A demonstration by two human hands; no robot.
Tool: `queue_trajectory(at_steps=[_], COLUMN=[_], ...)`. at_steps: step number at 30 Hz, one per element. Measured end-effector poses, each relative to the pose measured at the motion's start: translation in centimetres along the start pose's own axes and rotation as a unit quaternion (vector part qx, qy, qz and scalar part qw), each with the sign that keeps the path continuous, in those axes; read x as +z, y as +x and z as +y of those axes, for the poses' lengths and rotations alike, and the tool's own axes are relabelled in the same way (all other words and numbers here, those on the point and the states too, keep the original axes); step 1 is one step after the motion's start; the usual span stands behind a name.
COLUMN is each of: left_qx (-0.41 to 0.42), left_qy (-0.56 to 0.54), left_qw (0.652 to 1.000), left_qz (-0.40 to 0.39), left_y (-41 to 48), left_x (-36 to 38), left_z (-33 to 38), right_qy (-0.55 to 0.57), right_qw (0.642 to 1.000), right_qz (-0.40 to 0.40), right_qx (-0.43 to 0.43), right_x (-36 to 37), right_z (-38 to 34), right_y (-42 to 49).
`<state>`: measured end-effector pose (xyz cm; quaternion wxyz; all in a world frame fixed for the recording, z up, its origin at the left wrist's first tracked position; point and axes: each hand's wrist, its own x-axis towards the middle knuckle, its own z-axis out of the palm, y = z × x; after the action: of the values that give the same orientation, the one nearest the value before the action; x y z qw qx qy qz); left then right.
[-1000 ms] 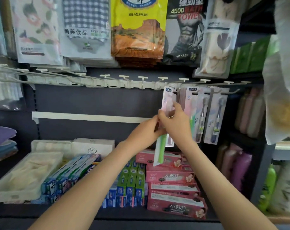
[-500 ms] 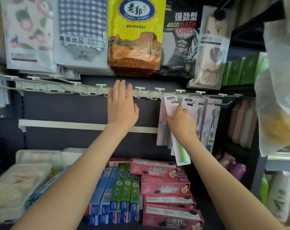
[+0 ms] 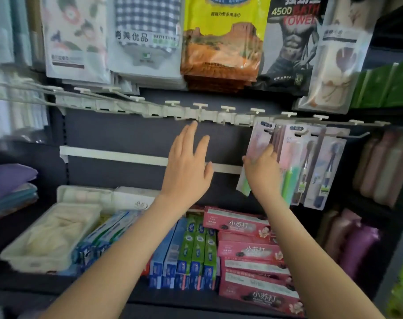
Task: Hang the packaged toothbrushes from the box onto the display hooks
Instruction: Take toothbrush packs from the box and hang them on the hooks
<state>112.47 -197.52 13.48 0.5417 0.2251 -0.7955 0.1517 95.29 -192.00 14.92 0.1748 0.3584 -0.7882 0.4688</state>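
Holding a toothbrush pack (image 3: 257, 142) up at the hook rail (image 3: 209, 116).
Right hand (image 3: 262, 174) grips the pack's middle, its card top at the rail, just beside other packs (image 3: 311, 162) hanging there; whether it sits on a hook is unclear. Left hand (image 3: 186, 164) is spread flat, fingertips just under an empty hook (image 3: 199, 105), holding nothing.

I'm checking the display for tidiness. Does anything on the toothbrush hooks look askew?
Yes. The leftmost toothbrush pack, pinched by the right hand, slants with its lower end out to the left, while the neighbouring packs hang nearly straight. Whether it is fully on its hook is unclear.
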Motion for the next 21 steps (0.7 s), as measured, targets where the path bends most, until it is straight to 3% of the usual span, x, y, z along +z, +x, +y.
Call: queue_trajectory(at_steps=[3,5,10,14,21], left_qx=[-0.042,-0.07,-0.22,-0.368,-0.481], left_qy=[-0.059,-0.092,-0.135,-0.076,0.02], left_qw=[0.997,0.99,0.934,0.847,0.71], left_qz=[-0.034,-0.083,-0.247,-0.376,-0.513], left_y=[-7.0,-13.3,-32.2,-45.9,-65.1], left_x=[-1.2,-2.4,-6.2,-9.3,-11.1], left_z=[0.6,1.2,1.0,-1.3,-4.5], right_qy=[0.034,0.079,0.084,0.04,-0.119], right_qw=[0.997,0.992,0.951,0.887,0.733], right_qz=[0.022,-0.015,-0.252,-0.437,-0.666], right_qx=[-0.06,-0.097,-0.161,-0.142,-0.066], right_x=[0.6,1.4,5.6,10.5,20.9], right_z=[0.5,1.2,3.8,7.4,16.7], right_y=[-6.3,-12.6,-29.3,-40.7,-58.0])
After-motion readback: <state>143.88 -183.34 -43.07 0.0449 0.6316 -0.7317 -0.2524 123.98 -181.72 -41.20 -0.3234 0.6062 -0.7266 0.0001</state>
